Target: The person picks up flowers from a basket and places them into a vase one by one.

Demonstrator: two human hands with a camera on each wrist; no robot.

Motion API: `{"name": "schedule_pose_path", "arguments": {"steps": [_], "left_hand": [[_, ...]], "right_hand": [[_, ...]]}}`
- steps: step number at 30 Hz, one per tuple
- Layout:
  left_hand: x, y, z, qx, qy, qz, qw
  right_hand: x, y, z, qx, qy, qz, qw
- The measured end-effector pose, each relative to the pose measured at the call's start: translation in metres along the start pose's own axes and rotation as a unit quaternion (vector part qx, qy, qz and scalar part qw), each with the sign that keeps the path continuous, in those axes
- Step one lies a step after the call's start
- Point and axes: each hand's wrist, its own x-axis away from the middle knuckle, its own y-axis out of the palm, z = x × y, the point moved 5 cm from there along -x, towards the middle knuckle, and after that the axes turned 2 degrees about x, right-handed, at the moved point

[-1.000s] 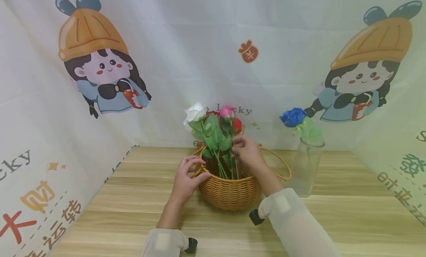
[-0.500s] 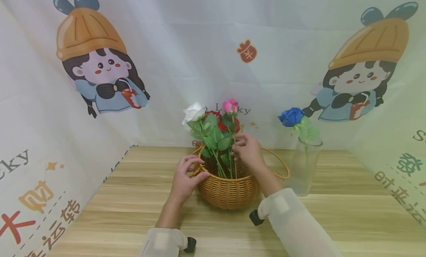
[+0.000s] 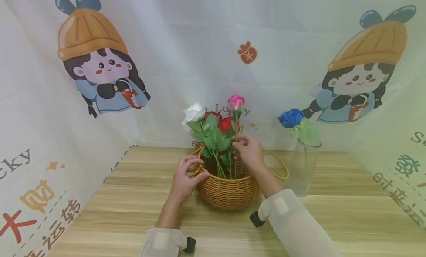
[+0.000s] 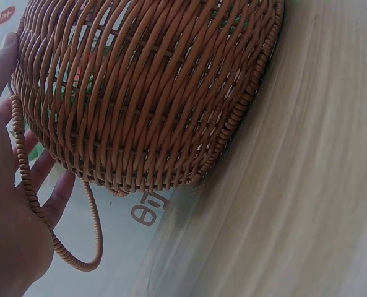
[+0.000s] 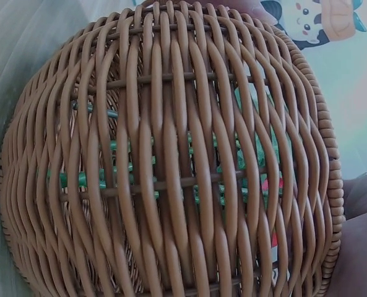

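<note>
A wicker basket (image 3: 229, 194) stands on the table, with several artificial flowers upright in it. My left hand (image 3: 186, 175) holds the basket's left rim, thumb over the front edge. In the left wrist view the basket's handle (image 4: 34, 192) runs across that hand's palm. My right hand (image 3: 249, 151) pinches the stem of a pink rose (image 3: 236, 102) above the basket's right side. Leaning left in the basket is a white rose (image 3: 194, 112), with red flowers (image 3: 227, 124) behind the green leaves. Through the weave the right wrist view shows green stems (image 5: 130, 145).
A clear vase (image 3: 303, 172) with a blue rose (image 3: 291, 117) stands right of the basket, close to the right forearm. The wooden table (image 3: 116, 198) meets a printed cloth backdrop (image 3: 186, 57) behind and at both sides.
The pink rose has risen and shifted slightly right, turning more upright in the right hand's fingers. The left hand and the basket have stayed in place.
</note>
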Motion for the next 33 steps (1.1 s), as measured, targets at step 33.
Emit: {"name": "schedule_pose_path", "arguments": {"steps": [33], "left_hand": [[-0.001, -0.002, -0.001, 0.005, -0.005, 0.0, 1.0]], "right_hand": [[0.008, -0.025, -0.022, -0.013, -0.114, 0.122, 0.9859]]}}
